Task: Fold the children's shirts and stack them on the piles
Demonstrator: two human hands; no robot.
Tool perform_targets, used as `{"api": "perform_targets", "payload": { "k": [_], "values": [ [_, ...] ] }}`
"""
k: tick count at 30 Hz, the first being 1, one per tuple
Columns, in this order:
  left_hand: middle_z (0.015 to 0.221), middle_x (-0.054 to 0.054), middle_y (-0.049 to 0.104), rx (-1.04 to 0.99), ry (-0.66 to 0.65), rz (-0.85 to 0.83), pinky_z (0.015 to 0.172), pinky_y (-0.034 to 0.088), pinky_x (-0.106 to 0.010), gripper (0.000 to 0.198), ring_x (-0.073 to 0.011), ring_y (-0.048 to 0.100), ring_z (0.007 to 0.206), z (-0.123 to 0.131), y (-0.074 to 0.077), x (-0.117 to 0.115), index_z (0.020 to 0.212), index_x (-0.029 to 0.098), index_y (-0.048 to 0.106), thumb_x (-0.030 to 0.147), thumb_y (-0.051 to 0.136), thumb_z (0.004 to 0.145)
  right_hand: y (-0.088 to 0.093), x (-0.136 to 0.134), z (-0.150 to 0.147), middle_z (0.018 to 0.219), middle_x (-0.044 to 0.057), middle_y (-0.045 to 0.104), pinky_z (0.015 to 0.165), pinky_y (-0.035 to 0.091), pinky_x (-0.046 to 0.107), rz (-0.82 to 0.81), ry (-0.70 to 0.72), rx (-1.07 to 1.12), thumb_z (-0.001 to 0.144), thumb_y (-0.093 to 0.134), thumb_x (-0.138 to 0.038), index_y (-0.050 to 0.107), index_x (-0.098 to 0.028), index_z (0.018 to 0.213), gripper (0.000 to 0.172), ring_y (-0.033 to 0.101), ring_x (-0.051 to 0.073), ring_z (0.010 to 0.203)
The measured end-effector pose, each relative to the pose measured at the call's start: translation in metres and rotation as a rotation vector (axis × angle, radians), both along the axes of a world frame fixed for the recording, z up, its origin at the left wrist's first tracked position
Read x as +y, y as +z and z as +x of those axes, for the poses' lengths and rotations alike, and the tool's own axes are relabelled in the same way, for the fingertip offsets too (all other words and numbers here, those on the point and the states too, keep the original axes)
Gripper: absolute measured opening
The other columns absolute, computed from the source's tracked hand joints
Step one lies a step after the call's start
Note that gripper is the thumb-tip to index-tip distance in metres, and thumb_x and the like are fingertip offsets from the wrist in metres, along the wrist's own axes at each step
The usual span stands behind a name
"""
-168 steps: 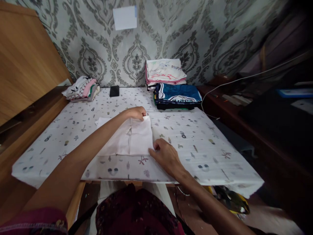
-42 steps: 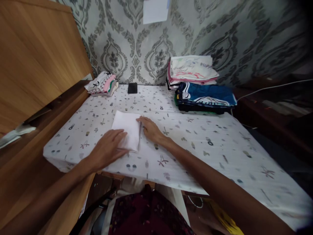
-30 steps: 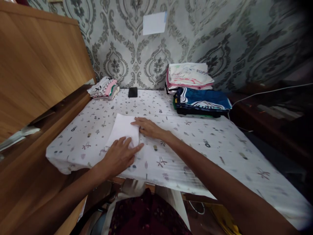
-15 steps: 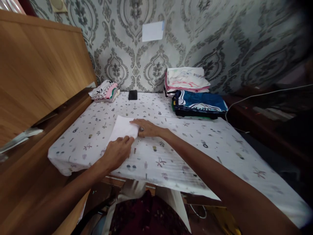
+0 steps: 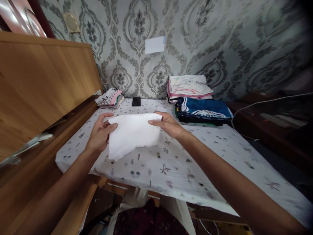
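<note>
A white folded cloth [image 5: 134, 133] hangs between my two hands, lifted over the printed white sheet [image 5: 151, 166] on the table. My left hand [image 5: 100, 132] pinches its upper left corner between thumb and fingers. At the upper right corner, my right hand [image 5: 168, 124] grips it with the thumb on the near side. The upper edge runs nearly straight from hand to hand, while the lower edge droops unevenly. Whether it is a garment or a plain cloth cannot be made out.
At the back left sits a small pile of folded clothes [image 5: 111, 98], with a black flat object [image 5: 136, 101] beside it. Back right are a white and pink folded stack [image 5: 189, 86] and a blue folded stack [image 5: 206, 109]. A wooden cabinet [image 5: 49, 78] borders the left; a white cable [image 5: 264, 101] runs at right.
The white cloth was lying on the sheet under both hands; now it is raised and spread wider between them. My hands have moved apart, and the view has tilted up slightly.
</note>
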State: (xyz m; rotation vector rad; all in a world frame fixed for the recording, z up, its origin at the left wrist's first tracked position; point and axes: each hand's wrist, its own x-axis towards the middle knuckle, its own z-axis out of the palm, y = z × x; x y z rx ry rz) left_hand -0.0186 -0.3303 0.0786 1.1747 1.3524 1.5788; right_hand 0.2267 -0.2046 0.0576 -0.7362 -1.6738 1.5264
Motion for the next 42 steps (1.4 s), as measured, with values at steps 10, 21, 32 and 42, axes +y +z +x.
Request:
{"api": "perform_targets", "payload": {
  "k": [10,21,32,42],
  "values": [
    [0.108,-0.007,0.062,0.638,-0.026,-0.220,0.080,0.054,-0.038,0.047,-0.0222,0.065,0.092,0.013,-0.075,0.027,0.122,0.021,0.048,0.030,0.063,0.078,-0.049,-0.014,0.048,0.103,0.011,0.072,0.085,0.054,0.043,0.354,-0.407,-0.957,0.082,0.070,-0.033,0.062,-0.018,0.126,0.047,0.067,0.030,0.098],
    [0.165,-0.024,0.024,1.403,-0.410,-0.140,0.122,0.020,-0.056,0.085,-0.0348,0.017,0.156,0.042,-0.101,0.027,0.157,0.007,0.026,0.068,0.033,0.097,-0.091,-0.042,0.022,0.164,0.015,0.034,0.122,0.024,0.056,0.685,-0.178,-1.016,0.101,0.037,-0.056,0.037,-0.018,0.155,0.066,0.027,0.032,0.153],
    [0.147,-0.024,0.048,1.146,-0.174,-0.128,0.111,0.038,-0.051,0.067,-0.0341,0.046,0.137,0.012,-0.100,0.035,0.146,0.011,0.040,0.057,0.037,0.098,-0.087,-0.043,0.053,0.141,0.021,0.053,0.111,0.039,0.052,0.516,-0.424,-0.993,0.099,0.039,-0.051,0.054,-0.011,0.137,0.057,0.046,0.035,0.134],
    [0.076,0.000,0.052,0.863,-0.193,-0.214,0.069,0.042,-0.033,0.022,-0.0207,0.051,0.075,0.013,-0.088,0.051,0.079,0.023,0.048,0.044,0.052,0.075,-0.066,-0.058,0.050,0.098,0.010,0.061,0.088,0.044,0.040,0.362,-0.434,-1.001,0.084,0.060,-0.033,0.057,-0.022,0.080,0.012,0.056,0.028,0.100]
  ]
}}
